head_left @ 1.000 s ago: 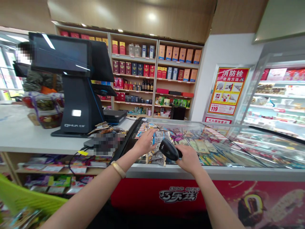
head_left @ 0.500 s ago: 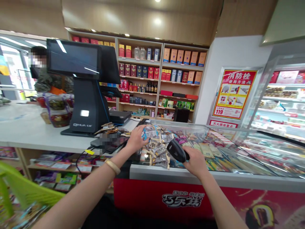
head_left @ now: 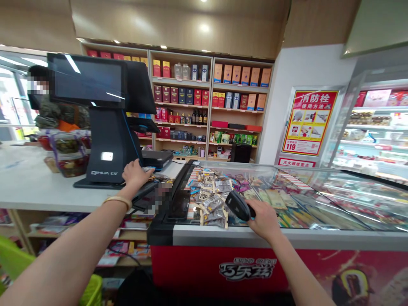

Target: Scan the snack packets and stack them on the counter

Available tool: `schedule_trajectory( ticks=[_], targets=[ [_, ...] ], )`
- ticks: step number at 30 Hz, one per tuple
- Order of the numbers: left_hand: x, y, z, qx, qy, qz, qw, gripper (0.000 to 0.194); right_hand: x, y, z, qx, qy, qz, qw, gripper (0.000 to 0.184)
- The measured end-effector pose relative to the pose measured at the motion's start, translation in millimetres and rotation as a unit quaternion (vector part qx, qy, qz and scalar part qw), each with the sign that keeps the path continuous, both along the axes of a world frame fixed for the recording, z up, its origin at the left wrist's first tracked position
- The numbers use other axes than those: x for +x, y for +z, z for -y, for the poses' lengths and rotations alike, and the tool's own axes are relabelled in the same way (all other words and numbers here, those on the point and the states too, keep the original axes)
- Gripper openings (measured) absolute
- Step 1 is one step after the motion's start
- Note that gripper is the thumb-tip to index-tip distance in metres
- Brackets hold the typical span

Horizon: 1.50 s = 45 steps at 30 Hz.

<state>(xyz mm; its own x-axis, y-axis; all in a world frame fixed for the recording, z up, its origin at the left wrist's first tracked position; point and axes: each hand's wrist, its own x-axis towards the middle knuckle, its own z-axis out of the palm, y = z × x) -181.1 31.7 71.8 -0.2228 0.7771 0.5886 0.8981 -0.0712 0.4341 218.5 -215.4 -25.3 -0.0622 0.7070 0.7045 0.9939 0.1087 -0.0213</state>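
My right hand point(head_left: 263, 216) is wrapped round the handle of a black barcode scanner point(head_left: 238, 205), its head tilted over the glass freezer top. Below the scanner lies a heap of small snack packets point(head_left: 212, 199), grey, cream and blue, on the glass. My left hand point(head_left: 136, 175), with a gold bangle at the wrist, is at the counter beside the foot of the register point(head_left: 108, 140). Its fingers are closed on a small snack packet; only a bit of blue shows at the fingertips. More packets point(head_left: 164, 178) lie just right of this hand, partly hidden.
The white counter point(head_left: 28, 187) meets the chest freezer point(head_left: 191, 233) on its left. Bagged jars point(head_left: 68, 153) stand left of the register, and a person point(head_left: 47, 110) is behind them. A green plastic chair point(head_left: 15, 259) is at lower left. Shelves of boxes point(head_left: 181, 95) line the back wall.
My left hand has moved left with the packet, from above the freezer heap to the counter by the register. My right hand still holds the scanner in nearly the same place.
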Motion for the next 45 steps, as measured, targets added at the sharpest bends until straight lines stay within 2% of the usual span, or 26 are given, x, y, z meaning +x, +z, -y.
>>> schedule_trajectory(
  ticks=[2, 4, 6, 8, 10, 12, 15, 18, 22, 24, 27, 32, 38, 45],
  targets=[
    [18, -9.5, 9, 0.030, -0.038, -0.012, 0.999, 0.063, 2, -0.4, 0, 0.007, -0.004, -0.002, 1.000, 0.037],
    [43, -23.1, 22, 0.026, -0.120, -0.026, 0.992, 0.057, 2, 0.4, 0, 0.009, -0.008, 0.000, 1.000, 0.036],
    [72, -39.8, 39, -0.016, -0.247, -0.035, 0.968, 0.049, 0, 2.1, 1, 0.009, -0.005, 0.002, 1.000, 0.035],
    [100, -57.0, 59, -0.061, -0.356, -0.059, 0.931, 0.039, -1, 3.7, 2, 0.009, 0.000, 0.002, 1.000, 0.034],
    [125, -71.7, 78, -0.081, -0.402, -0.099, 0.907, 0.035, -2, 4.6, 3, 0.007, 0.006, 0.001, 1.000, 0.034],
    [144, -81.8, 94, -0.091, -0.400, -0.137, 0.902, 0.039, -2, 4.8, 4, -0.001, 0.008, -0.001, 1.000, 0.035],
    [161, -88.9, 107, -0.114, -0.361, -0.164, 0.911, 0.050, -2, 4.7, 5, -0.006, 0.005, -0.005, 1.000, 0.036],
    [169, -91.3, 109, -0.143, -0.318, -0.158, 0.924, 0.053, -3, 4.7, 6, -0.002, 0.006, -0.008, 1.000, 0.036],
    [170, -91.9, 108, -0.157, -0.299, -0.134, 0.932, 0.056, -4, 4.3, 6, -0.002, 0.009, -0.010, 1.000, 0.038],
    [168, -90.2, 109, -0.143, -0.313, -0.109, 0.932, 0.057, -5, 4.0, 6, -0.005, 0.010, -0.012, 1.000, 0.038],
    [159, -83.7, 109, -0.088, -0.369, -0.082, 0.921, 0.055, -5, 4.9, 7, -0.010, 0.013, -0.012, 1.000, 0.040],
    [138, -64.9, 107, 0.024, -0.429, -0.121, 0.895, 0.058, -7, 12.4, 10, -0.024, 0.028, -0.007, 0.999, 0.040],
    [122, -50.3, 110, 0.053, -0.448, -0.154, 0.879, 0.057, -12, 18.4, 6, -0.030, 0.028, -0.001, 0.999, 0.036],
    [119, -52.9, 112, 0.067, -0.449, -0.144, 0.879, 0.057, -12, 18.6, 4, -0.019, 0.030, 0.000, 0.999, 0.038]
  ],
)
